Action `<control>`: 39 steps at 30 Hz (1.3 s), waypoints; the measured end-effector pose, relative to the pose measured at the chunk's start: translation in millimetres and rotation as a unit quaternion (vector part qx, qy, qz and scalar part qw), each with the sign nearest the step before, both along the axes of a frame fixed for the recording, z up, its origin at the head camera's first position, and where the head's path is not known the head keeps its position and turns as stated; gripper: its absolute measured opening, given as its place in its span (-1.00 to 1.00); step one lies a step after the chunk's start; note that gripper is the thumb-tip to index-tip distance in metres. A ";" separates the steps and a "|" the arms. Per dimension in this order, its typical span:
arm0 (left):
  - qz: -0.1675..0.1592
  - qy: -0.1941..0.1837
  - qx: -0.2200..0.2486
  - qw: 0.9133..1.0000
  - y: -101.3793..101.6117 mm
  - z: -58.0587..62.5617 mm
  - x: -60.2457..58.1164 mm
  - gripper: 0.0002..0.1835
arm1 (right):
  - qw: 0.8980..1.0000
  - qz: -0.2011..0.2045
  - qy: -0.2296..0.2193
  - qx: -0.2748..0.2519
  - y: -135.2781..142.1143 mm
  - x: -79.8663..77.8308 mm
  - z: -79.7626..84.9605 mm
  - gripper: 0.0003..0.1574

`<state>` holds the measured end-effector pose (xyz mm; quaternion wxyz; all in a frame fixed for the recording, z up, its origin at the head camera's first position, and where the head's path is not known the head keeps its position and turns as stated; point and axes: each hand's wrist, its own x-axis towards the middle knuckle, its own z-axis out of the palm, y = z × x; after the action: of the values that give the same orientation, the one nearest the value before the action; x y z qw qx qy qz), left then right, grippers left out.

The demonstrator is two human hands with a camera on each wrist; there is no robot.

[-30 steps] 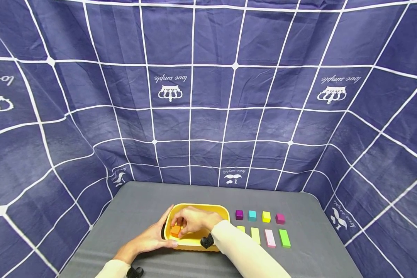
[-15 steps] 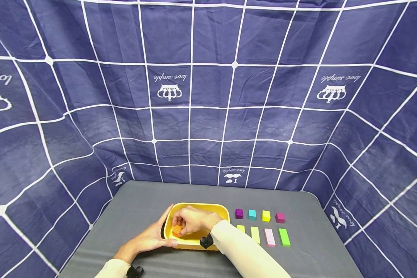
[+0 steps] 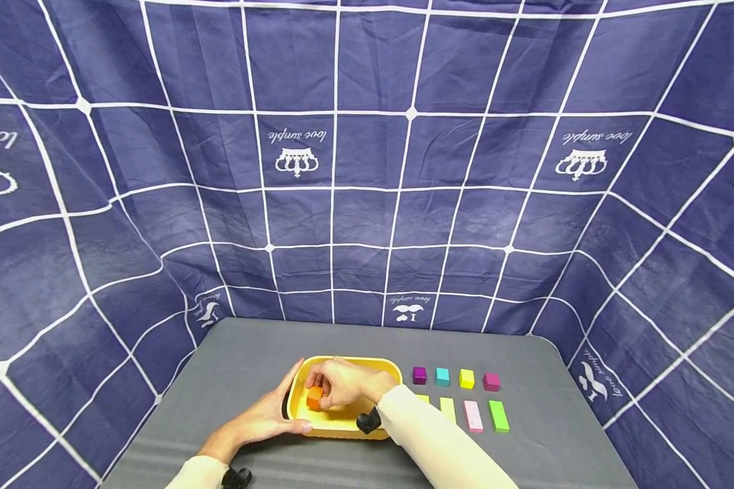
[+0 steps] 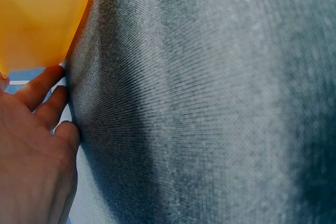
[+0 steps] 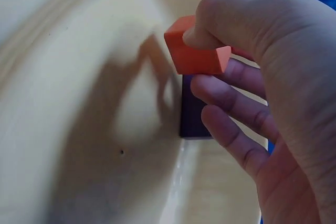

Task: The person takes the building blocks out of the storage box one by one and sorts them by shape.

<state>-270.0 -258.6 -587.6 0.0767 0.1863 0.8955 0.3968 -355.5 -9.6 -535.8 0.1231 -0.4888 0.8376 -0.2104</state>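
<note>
My right hand (image 3: 344,382) reaches into a yellow plastic bin (image 3: 336,432) and pinches an orange block (image 3: 315,398) between thumb and fingers. In the right wrist view the orange block (image 5: 194,62) is tilted and held over the bin's pale floor. A dark purple block (image 5: 191,111) lies below it, partly covered by the fingers. My left hand (image 3: 266,415) grips the bin's left end, thumb along the near wall and a finger at the far corner. The left wrist view has that hand (image 4: 34,150) beside the bin, its other fingers extended near the grey cloth.
Right of the bin, two rows of blocks stand on the grey table (image 3: 556,407). The back row includes a purple cube (image 3: 419,375) and a teal cube (image 3: 442,377); the front includes a pink block (image 3: 474,416) and a green block (image 3: 499,416). A checked blue curtain (image 3: 367,217) encloses the table.
The orange block has come up and slightly right within the bin, turning in my right hand's pinch. My left hand keeps its place on the bin.
</note>
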 end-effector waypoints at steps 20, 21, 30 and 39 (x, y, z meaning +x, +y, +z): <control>0.012 -0.009 -0.008 1.000 -0.1 -2.1 -2.7 0.54 | 0.997 -0.061 0.012 -0.043 36.8 3.3 18.7 -0.52; 0.012 -0.010 -0.007 1.000 -0.2 -2.1 -2.7 0.53 | 0.997 -0.063 0.013 -0.047 39.0 3.1 19.6 -0.51; 0.013 -0.005 -0.006 1.000 -1.8 -2.3 -2.8 0.53 | 0.989 -0.042 0.059 -0.127 61.2 -10.8 8.8 -0.60; 0.016 0.001 -0.007 1.000 -1.1 -3.1 -3.5 0.53 | 0.985 -0.113 0.036 -0.127 87.0 20.8 46.1 -0.66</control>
<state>-273.5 -259.7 -590.8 0.0709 0.1720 0.9014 0.3911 -334.7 77.4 -489.6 0.0056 -0.4098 0.8579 -0.3097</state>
